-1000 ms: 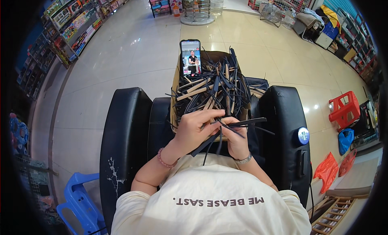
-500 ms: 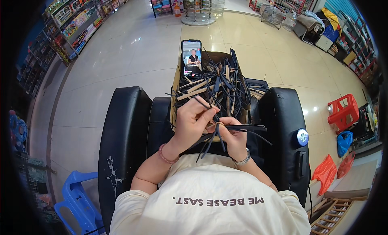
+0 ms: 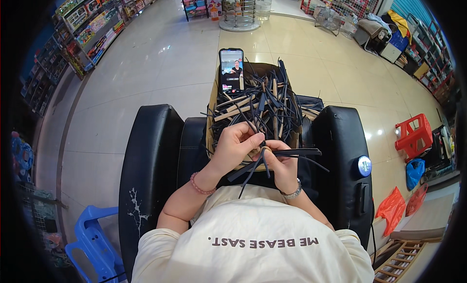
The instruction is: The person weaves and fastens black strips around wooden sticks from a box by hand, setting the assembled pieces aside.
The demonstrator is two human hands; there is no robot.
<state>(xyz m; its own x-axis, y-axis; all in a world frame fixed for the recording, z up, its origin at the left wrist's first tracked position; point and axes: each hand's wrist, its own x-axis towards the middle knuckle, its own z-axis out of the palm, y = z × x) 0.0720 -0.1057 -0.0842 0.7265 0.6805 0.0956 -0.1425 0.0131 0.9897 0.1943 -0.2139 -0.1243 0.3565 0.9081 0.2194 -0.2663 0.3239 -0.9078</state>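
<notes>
My left hand (image 3: 237, 142) is closed in a pinch on a thin black strip close to the centre of a bundle. My right hand (image 3: 279, 161) grips that bundle of black strips (image 3: 304, 152), whose loose ends stick out to the right and hang down toward my lap. A tan band shows around the middle of the bundle, between the two hands; the fingertips partly hide it. Just beyond the hands stands a cardboard box (image 3: 212, 132) heaped with black and tan strips (image 3: 265, 96). A phone (image 3: 231, 70) with a lit screen leans upright at its far left corner.
Black padded armrests flank me, the left (image 3: 151, 161) with peeling patches, the right (image 3: 343, 161) with a round lit panel. A blue plastic chair (image 3: 95, 239) is at lower left. A red stool (image 3: 413, 134) and red plastic bag (image 3: 390, 210) lie right. Shelves (image 3: 92, 27) line the far left.
My left hand has shifted slightly down and draws a little nearer the bundle's middle. The hanging strip ends have changed position slightly. The phone's picture differs.
</notes>
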